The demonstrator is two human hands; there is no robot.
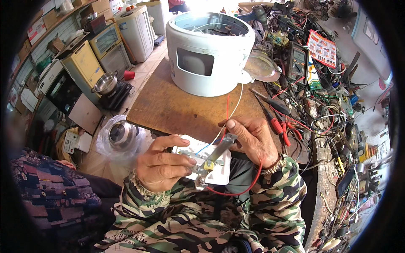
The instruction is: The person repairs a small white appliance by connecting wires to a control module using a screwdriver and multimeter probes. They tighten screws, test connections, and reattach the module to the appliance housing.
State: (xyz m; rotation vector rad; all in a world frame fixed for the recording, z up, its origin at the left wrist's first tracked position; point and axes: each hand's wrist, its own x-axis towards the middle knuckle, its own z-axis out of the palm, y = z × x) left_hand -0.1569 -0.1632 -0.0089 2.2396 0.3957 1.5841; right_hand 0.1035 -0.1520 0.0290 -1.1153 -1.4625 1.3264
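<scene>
In front of my lap, my left hand [163, 163] grips a white plastic panel [223, 170] with metal fittings and a small yellow part on it. A grey metal piece [220, 147], whose kind I cannot make out, slants up from the fittings. Thumb and fingers of my right hand [255, 141] pinch a thin red wire [228, 109] beside the panel; its end stands up above the thumb. Another stretch of red wire [249, 187] loops from the panel's lower edge up toward my right wrist. A blue wire [204, 149] crosses the panel.
A white round appliance housing [206, 84] stands on the brown wooden table [156, 101], a white wire [239, 101] running down from it. Tangled cables, a multimeter [297, 61] and red probes [278, 126] crowd the right. A person's patterned sleeve [55, 189] is at left.
</scene>
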